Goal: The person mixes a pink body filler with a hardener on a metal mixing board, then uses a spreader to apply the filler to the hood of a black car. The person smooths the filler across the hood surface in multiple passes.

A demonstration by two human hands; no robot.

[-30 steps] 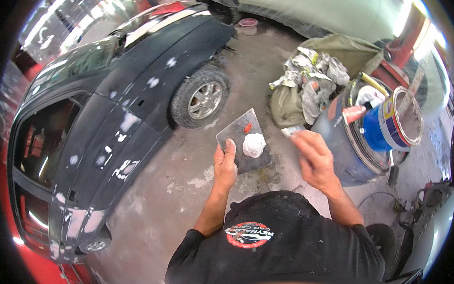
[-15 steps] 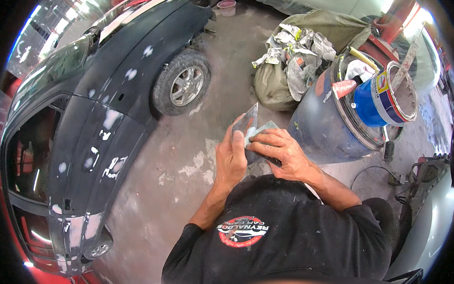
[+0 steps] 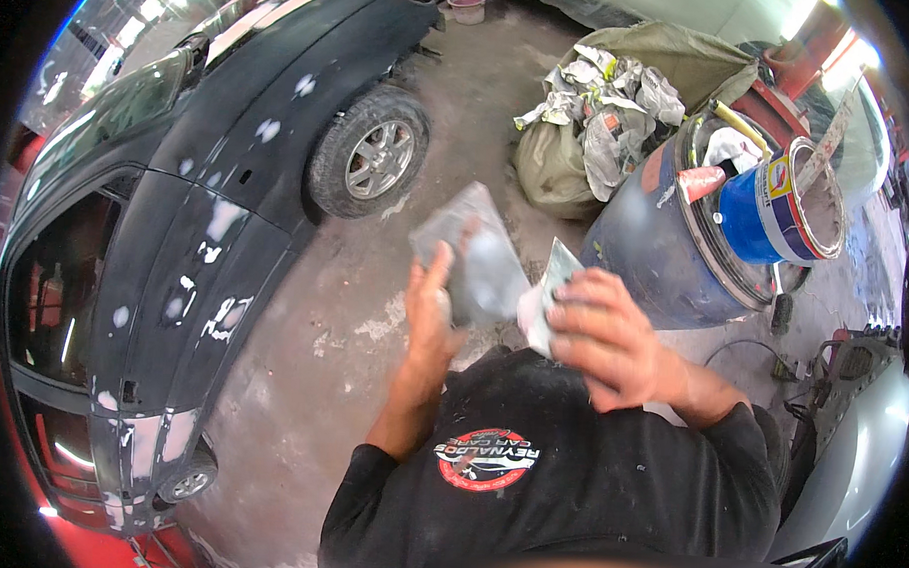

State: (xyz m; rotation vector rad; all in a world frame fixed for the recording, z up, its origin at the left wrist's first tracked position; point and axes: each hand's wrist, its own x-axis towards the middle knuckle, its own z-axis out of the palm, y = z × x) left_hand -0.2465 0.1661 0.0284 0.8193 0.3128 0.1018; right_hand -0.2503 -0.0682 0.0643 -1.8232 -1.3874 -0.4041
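My left hand (image 3: pixel 429 318) grips a flat grey rectangular plate (image 3: pixel 483 260) by its side, thumb on its face and fingers behind. A few pale smears show on the plate, which is tilted. Blurred by motion, my right hand (image 3: pixel 610 335) is closed round a thin, pale, flat spreader (image 3: pixel 559 270). Whitish-pink paste (image 3: pixel 531 309) clings to the spreader's edge beside the plate's right corner. Whether the paste touches the plate I cannot tell. Both hands are in front of my black shirt.
On the left stands a dark car (image 3: pixel 135 273) with pale filler patches. A blue drum (image 3: pixel 648 246) at the right bears a blue paint can (image 3: pixel 752 214) and a reddish tube (image 3: pixel 700 182). Beside it sits a sack (image 3: pixel 553 177) topped with crumpled paper (image 3: pixel 621 115).
My hands have moved apart: the left one leftward with the plate, the right one to the right and lower with the spreader. The plate now shows its broad face.
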